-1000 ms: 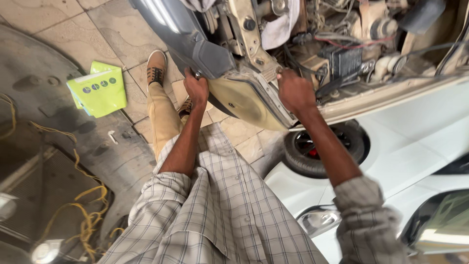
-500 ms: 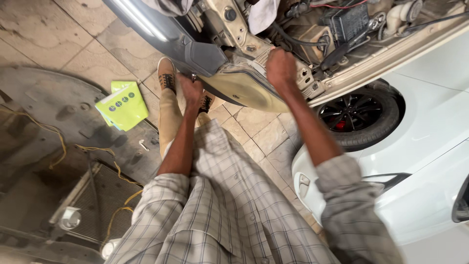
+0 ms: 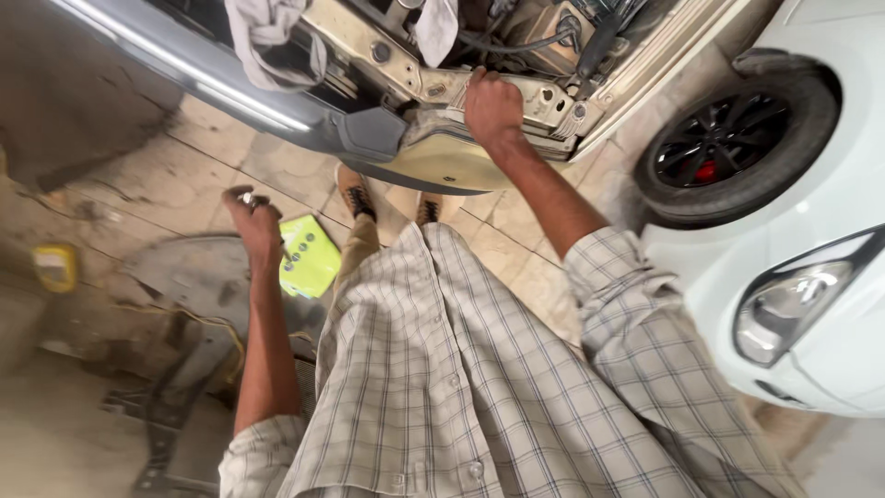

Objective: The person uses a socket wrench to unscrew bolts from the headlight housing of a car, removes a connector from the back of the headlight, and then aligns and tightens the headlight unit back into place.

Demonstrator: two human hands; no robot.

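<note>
My right hand [image 3: 491, 103] presses on the metal front frame [image 3: 539, 97] of a stripped car, just above a cream-coloured curved panel [image 3: 452, 166]. My left hand [image 3: 251, 217] hangs away from the car at the left, fingers closed around a small shiny metal part [image 3: 247, 196]. It hovers above the floor near a yellow-green packet [image 3: 309, 256]. My checked shirt and my two brown shoes [image 3: 355, 198] fill the middle.
A white car with a black wheel [image 3: 733, 152] and a headlight [image 3: 797, 300] stands at the right. A grey bumper panel [image 3: 212, 74] and rags [image 3: 267, 37] hang off the open car. A dark detached panel [image 3: 189, 277], yellow cable and a yellow container [image 3: 55, 266] lie on the tiled floor at left.
My left hand came off the car's lower panel and swung out to the left, now closed on a small metal part. My right hand stayed on the frame. The view turned.
</note>
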